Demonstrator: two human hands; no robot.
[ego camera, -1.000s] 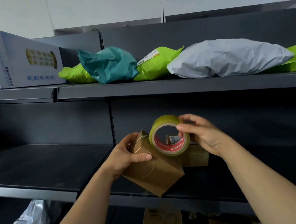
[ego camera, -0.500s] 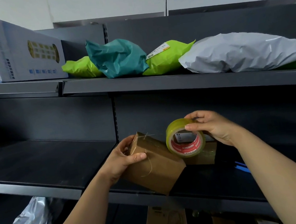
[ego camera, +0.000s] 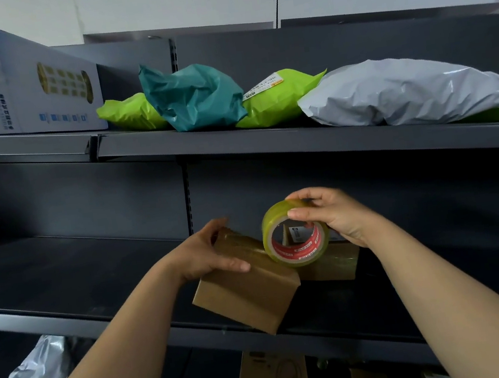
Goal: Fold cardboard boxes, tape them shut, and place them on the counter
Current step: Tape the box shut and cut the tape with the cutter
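L hand (ego camera: 206, 254) gripping cardboard box (ego camera: 249, 296), R hand (ego camera: 334, 215) holding tape roll (ego camera: 294, 235)

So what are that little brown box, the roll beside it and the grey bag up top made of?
The small box looks like brown cardboard: matte, with sharp folded edges. The tape roll seems clear yellowish plastic film, glossy, wound on a red printed core, probably card. The grey bag looks like thin shiny plastic, judging by its wrinkles and highlights.
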